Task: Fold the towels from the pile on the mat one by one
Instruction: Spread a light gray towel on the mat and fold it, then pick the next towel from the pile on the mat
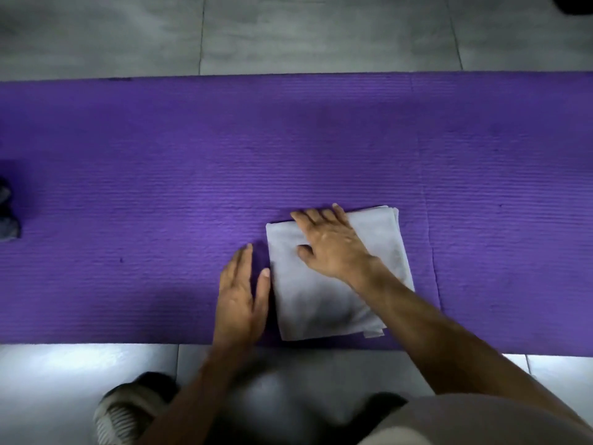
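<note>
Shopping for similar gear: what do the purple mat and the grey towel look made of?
Purple mat: likely foam or rubbery plastic, matte, with fine ribbed lines. Grey towel: soft woven cloth, probably cotton or microfibre, dull, folded in visible layers at its edge.

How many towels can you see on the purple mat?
2, maybe more: a folded grey towel under the right hand, and dark crumpled cloth at the mat's left edge, mostly cut off.

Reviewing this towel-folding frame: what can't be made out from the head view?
- Dark cloth heap: cut off by the left edge, so whether it is the towel pile and how many pieces it holds is unclear.
- Grey towel: the right hand lying flat on it hides part of its top; the layer count is unreadable.
- Dark object: cropped by the top right corner.
- Shoe: blurred.
</note>
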`<action>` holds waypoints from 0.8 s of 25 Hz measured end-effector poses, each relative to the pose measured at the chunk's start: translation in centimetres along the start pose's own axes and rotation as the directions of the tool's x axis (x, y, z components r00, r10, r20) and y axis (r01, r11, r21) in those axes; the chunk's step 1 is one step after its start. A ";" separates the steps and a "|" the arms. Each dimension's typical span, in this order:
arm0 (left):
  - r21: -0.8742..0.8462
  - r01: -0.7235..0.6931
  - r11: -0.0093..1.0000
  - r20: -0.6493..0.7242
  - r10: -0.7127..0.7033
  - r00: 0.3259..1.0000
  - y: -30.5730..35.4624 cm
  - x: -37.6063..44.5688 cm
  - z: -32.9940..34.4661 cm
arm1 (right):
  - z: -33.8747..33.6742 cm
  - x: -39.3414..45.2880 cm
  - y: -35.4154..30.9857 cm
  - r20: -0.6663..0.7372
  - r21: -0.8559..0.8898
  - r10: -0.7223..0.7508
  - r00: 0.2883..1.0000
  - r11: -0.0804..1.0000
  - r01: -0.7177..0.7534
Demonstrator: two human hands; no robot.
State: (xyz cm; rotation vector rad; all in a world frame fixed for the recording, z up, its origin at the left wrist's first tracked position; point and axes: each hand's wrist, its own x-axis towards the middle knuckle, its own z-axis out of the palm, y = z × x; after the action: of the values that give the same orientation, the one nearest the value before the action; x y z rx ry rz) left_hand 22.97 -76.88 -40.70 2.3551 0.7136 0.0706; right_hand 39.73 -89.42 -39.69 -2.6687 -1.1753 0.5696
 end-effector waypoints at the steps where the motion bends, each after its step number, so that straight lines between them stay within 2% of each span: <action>1: -0.037 0.038 0.999 -0.019 -0.038 0.999 -0.4 1.4 -1.0 | -0.8 1.8 -0.1 0.098 0.009 0.007 0.995 1.000 -0.008; 2: -0.057 0.055 0.997 -0.032 -0.057 0.998 -0.7 2.8 -2.2 | -1.8 3.0 0.1 0.194 0.055 0.008 0.981 0.998 -0.019; 4: -0.085 0.074 0.994 -0.046 -0.078 0.996 -0.8 6.0 -4.2 | -4.7 3.7 0.8 0.347 0.300 -0.059 0.936 0.953 -0.051; 7: -0.125 0.102 0.987 -0.023 -0.105 0.994 2.6 11.0 -8.5 | -12.2 1.3 1.2 0.390 0.582 -0.193 0.900 0.810 -0.079; 11: -0.096 -0.009 0.995 0.010 0.011 1.000 13.5 13.2 -19.8 | -28.2 -4.6 -2.5 0.290 0.756 -0.139 0.947 0.640 -0.138; 14: -0.070 -0.094 0.993 0.023 0.095 0.995 22.8 13.1 -30.9 | -41.5 -8.5 -6.4 0.116 0.815 -0.052 0.992 0.575 -0.065; 17: -0.061 -0.137 0.989 0.032 0.139 0.990 32.9 12.0 -43.5 | -56.9 -13.8 -11.0 -0.023 0.910 0.090 0.996 0.414 -0.016; 20: -0.042 -0.227 0.973 0.086 0.229 0.970 43.5 10.1 -55.2 | -71.1 -20.0 -15.4 -0.084 0.934 0.138 0.987 0.356 0.030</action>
State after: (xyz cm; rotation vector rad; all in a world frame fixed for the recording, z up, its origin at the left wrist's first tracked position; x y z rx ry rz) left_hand 39.45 -66.69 27.61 2.3839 0.3931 0.0747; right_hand 46.14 -93.93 35.39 -1.6529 -0.4157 0.7337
